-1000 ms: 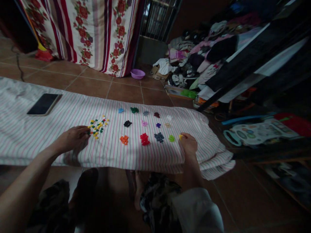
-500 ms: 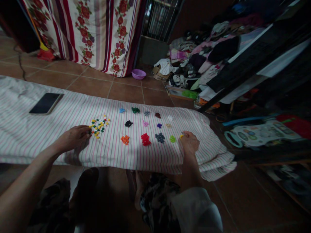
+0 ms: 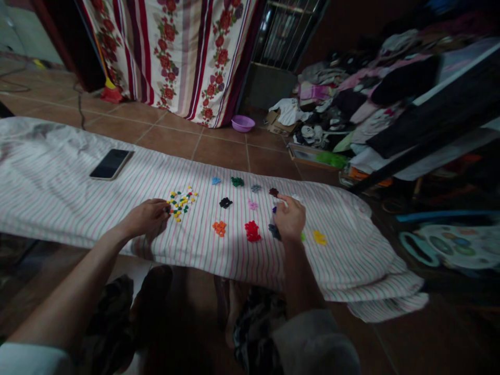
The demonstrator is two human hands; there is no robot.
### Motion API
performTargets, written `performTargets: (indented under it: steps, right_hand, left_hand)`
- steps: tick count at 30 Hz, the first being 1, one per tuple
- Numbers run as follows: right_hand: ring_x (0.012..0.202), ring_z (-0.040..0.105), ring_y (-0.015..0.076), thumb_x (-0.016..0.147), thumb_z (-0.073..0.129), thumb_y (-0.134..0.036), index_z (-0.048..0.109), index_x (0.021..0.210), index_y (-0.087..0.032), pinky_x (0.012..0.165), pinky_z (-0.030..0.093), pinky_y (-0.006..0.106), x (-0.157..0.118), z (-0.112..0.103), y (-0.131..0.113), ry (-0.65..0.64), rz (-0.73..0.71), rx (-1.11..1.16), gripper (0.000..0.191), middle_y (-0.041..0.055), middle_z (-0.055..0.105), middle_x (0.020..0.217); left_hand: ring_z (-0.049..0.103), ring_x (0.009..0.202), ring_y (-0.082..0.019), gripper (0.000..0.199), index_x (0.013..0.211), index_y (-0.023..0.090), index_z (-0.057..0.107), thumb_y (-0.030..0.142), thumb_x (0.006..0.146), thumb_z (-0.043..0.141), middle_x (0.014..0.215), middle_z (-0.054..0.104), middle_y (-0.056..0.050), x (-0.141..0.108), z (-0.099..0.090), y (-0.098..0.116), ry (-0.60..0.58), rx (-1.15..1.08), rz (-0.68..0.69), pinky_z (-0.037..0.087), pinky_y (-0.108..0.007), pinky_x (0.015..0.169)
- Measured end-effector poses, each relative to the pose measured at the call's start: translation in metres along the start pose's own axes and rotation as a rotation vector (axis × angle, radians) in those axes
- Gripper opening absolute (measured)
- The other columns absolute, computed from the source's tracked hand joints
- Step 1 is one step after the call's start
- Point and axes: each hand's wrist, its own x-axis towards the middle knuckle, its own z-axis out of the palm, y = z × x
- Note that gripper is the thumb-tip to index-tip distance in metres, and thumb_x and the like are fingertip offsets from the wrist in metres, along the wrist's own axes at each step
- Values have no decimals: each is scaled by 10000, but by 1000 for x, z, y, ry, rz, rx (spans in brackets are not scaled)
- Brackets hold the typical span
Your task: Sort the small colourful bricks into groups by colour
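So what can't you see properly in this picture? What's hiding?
All from the head view:
- Whether the left hand holds a piece: its own fingers hide that.
- The dark blue-grey pieces: the right hand covers part of them.
- The small pieces in the mixed pile: too small to make out their shapes.
- The striped cloth's left end: cut off by the picture's edge.

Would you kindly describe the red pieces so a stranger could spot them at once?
On the long striped sheet, small plastic pieces lie in colour groups. The red cluster sits in the front row, between an orange cluster and the right hand. It alone is red.
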Motion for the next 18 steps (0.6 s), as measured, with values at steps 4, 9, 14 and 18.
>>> performTargets:
  steps: [4,9,14,18]
  right_hand:
    - [936,591,218,786,409,-187,694,893,-174,905,422,376,-7,22,-43,-130,-77,148,305,91,694,959]
    - [997,556,207,832,405,-151,702,951,-204,931,404,349,-21,43,-91,-357,-158,209,324,58,675,1063]
    - [1016,530,203,883,393,-138,684,1052,-229,928,394,331,-34,61,-126,-577,-224,193,349,27,668,1101]
    - [1012,506,208,903,378,-126,671,1114,-227,924,380,325,-44,73,-149,-667,-320,173,374,31,670,1106]
  left_hand:
    - [580,1126,-217,459,1122,148,647,353,845,343,1227,629,-113,0,-6,5,-38,4,-16,434,-326,1004]
    - [589,1098,-210,406,1094,186,653,328,851,361,1188,649,-90,1,-13,12,-54,-48,-21,444,-327,975]
    - [602,1060,-211,351,1043,194,664,313,851,395,1164,659,-90,2,-15,14,-48,-85,-19,447,-335,954]
    - [607,1051,-205,328,1040,185,654,279,854,401,1153,658,-94,3,-14,14,-52,-81,-9,448,-319,940]
